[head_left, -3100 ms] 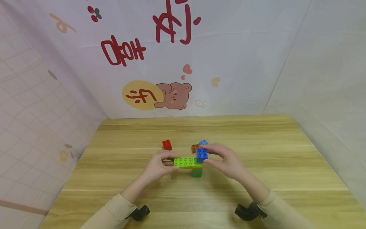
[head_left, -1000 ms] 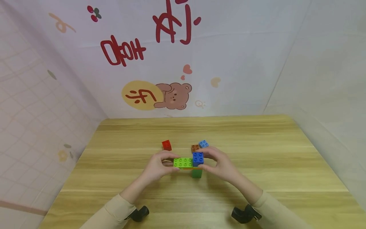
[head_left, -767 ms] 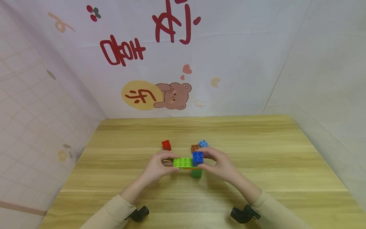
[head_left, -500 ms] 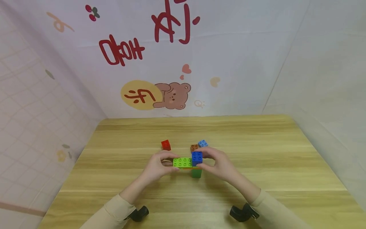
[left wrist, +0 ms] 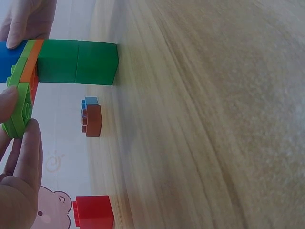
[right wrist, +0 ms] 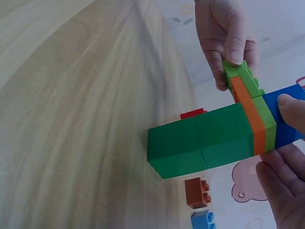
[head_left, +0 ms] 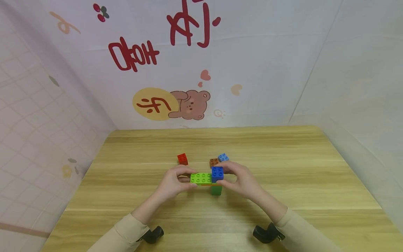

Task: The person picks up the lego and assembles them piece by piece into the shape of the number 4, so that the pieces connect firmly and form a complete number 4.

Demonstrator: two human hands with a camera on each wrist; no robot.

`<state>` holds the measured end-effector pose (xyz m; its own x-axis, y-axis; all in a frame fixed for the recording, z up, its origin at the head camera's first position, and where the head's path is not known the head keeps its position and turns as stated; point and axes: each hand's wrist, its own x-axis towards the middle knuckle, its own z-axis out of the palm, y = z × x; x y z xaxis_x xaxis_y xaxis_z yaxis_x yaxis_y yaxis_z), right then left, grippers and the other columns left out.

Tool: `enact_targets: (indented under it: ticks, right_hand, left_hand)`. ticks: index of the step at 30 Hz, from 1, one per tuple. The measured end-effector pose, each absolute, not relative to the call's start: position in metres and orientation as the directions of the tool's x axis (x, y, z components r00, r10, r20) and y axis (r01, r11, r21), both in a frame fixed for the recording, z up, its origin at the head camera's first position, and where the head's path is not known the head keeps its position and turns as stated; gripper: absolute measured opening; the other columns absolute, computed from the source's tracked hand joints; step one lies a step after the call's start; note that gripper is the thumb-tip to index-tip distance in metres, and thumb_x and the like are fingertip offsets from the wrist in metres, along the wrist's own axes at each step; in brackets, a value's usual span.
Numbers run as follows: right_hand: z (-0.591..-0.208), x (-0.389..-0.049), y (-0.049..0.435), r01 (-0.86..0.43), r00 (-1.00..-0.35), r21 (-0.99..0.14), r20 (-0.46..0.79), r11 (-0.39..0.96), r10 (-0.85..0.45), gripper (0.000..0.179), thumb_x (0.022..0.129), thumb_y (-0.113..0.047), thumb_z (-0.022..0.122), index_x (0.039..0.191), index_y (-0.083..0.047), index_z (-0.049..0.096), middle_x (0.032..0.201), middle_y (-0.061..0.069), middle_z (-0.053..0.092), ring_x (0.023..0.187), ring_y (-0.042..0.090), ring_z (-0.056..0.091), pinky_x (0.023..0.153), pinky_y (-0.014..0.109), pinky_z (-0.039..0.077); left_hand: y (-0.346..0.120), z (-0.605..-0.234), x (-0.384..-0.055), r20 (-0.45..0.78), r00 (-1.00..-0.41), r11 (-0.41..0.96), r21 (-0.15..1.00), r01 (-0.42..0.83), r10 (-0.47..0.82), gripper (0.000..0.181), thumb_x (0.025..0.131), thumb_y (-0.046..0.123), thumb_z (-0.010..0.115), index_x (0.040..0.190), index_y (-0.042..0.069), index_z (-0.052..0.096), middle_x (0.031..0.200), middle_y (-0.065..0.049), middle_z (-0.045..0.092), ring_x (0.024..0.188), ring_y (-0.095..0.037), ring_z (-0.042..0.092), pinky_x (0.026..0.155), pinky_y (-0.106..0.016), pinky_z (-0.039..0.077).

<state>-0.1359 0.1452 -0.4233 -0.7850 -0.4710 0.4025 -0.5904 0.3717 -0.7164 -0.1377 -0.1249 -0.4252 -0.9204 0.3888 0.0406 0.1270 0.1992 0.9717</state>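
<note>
Two dark green blocks (right wrist: 200, 140) stand stacked as a column on the table. Over them lie a thin orange piece (right wrist: 249, 114) and flat lime green pieces (head_left: 200, 178) that jut out to the left. My left hand (head_left: 175, 181) pinches the jutting lime end between thumb and fingers. On the right end of the lime layer sits a dark blue block (head_left: 217, 174), which my right hand (head_left: 240, 179) pinches front and back. No gap shows between blue and lime in the right wrist view. Under the lime end, part of a red piece (left wrist: 35, 89) shows in the left wrist view.
Behind the stack, a brown block (head_left: 214, 162) and a light blue block (head_left: 223, 157) sit close together. A red block (head_left: 182, 159) stands farther left. The wooden table (head_left: 267, 147) meets a printed cloth (head_left: 261, 77) at its back edge.
My right hand has brought the dark blue block left and down onto the lime layer's right end. Over the last second the hands hold nearly still. My left hand keeps its grip.
</note>
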Motion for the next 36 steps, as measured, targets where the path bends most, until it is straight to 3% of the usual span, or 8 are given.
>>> enact_targets:
  ticks: [13,20,24,29,36]
  right_hand:
    - [-0.435,-0.138,0.145,-0.591,-0.776,-0.749,0.427,0.300,-0.464,0.041,0.086,-0.009,0.078,0.123,-0.010,0.062,0.113,0.003,0.068,0.100,0.021,0.067,0.087,0.042,0.057]
    - [-0.436,-0.138,0.145,-0.586,-0.776,-0.756,0.418,0.293,-0.473,0.042,0.086,-0.008,0.077,0.125,-0.012,0.061,0.115,0.001,0.067,0.102,0.018,0.066,0.089,0.036,0.056]
    - [-0.425,-0.132,0.141,-0.581,-0.782,-0.755,0.415,0.304,-0.465,0.042,0.084,0.000,0.077,0.122,-0.004,0.061,0.113,0.008,0.068,0.100,0.025,0.067,0.088,0.042,0.056]
    - [-0.427,-0.132,0.140,-0.582,-0.786,-0.756,0.425,0.302,-0.449,0.045,0.080,0.008,0.077,0.121,0.001,0.060,0.107,0.013,0.069,0.096,0.031,0.068,0.084,0.051,0.056]
    - [-0.437,-0.137,0.143,-0.583,-0.785,-0.752,0.423,0.309,-0.452,0.047,0.082,0.000,0.079,0.125,-0.006,0.060,0.110,0.007,0.069,0.098,0.025,0.067,0.086,0.046,0.057]
  left_hand:
    - [-0.126,-0.426,-0.136,0.032,-0.916,0.199,0.973,0.120,0.399,0.039,0.079,-0.008,0.079,0.116,-0.004,0.069,0.117,-0.018,0.058,0.103,-0.038,0.065,0.083,-0.028,0.057]
    - [-0.129,-0.427,-0.139,0.053,-0.899,0.187,0.971,0.147,0.435,0.044,0.082,-0.003,0.078,0.124,-0.004,0.065,0.121,-0.020,0.059,0.108,-0.037,0.061,0.090,-0.034,0.055]
    - [-0.137,-0.429,-0.145,0.066,-0.893,0.179,0.970,0.162,0.446,0.043,0.088,0.005,0.075,0.128,-0.002,0.062,0.122,-0.024,0.061,0.109,-0.032,0.060,0.092,-0.032,0.054]
    - [-0.147,-0.429,-0.155,0.079,-0.917,0.199,0.966,0.168,0.392,0.035,0.091,0.009,0.072,0.125,0.001,0.065,0.118,-0.022,0.065,0.106,-0.025,0.062,0.090,-0.027,0.053]
    - [-0.157,-0.424,-0.171,0.079,-0.958,0.260,0.953,0.154,0.275,0.036,0.090,0.012,0.073,0.123,-0.003,0.066,0.113,-0.017,0.068,0.104,-0.025,0.064,0.084,-0.026,0.055]
